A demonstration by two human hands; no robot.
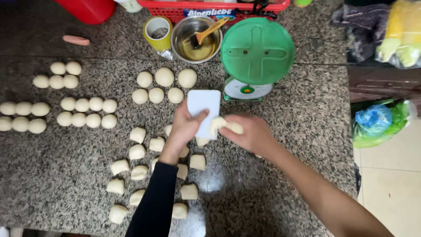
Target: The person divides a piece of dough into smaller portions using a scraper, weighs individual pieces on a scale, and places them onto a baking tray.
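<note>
dough piece (pixel 226 126) in right hand (pixel 250 134), beside scraper (pixel 204 112).

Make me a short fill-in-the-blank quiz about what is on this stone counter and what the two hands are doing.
1. The left hand holds a flat white ______.
2. The right hand grips a lump of ______.
3. The kitchen scale behind the hands has a round platform coloured ______.
4. The wooden brush rests in a metal ______.

Missing words: scraper; dough; green; bowl
</note>
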